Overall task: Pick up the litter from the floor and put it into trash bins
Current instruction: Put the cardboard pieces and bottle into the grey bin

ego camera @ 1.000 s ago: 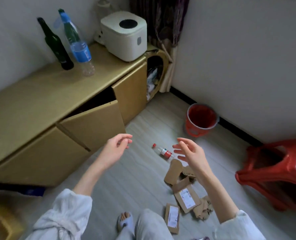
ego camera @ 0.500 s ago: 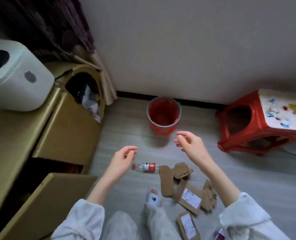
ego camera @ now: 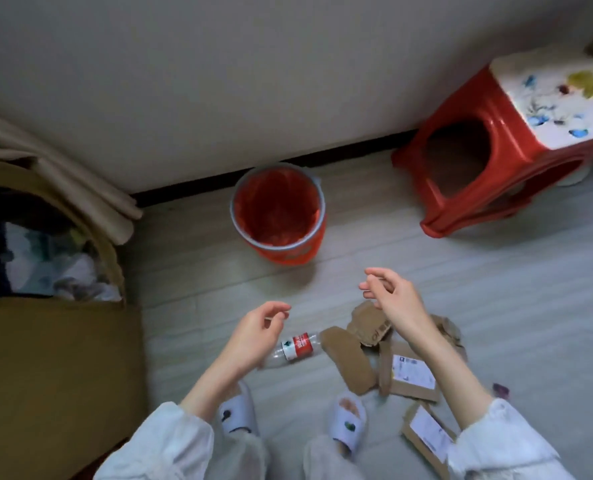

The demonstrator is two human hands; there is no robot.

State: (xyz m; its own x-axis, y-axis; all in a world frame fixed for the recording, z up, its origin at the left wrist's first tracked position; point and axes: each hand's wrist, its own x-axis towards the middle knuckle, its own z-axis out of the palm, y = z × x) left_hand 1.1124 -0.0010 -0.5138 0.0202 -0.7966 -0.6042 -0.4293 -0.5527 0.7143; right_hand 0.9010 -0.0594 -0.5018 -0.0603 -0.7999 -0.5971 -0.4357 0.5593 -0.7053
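1. We note the round red plastic trash bin [ego camera: 278,216] with a red liner, standing on the pale floor [ego camera: 495,289] by the wall.
2. A clear plastic bottle with a red label [ego camera: 296,347] lies on its side nearer us than the bin.
3. Torn brown cardboard pieces [ego camera: 352,358] lie just right of the bottle.
4. Our left hand [ego camera: 257,332] hovers over the bottle, fingers loosely curled, holding nothing.
5. Our right hand [ego camera: 392,296] hangs above the cardboard, likewise empty and half spread.
6. A red plastic stool [ego camera: 489,157] stands right of the bin.

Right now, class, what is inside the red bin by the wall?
The red bin shows only a red liner bag inside; no litter is visible in it. The very bottom is dim, and whatever might lie under the liner's folds cannot be seen.
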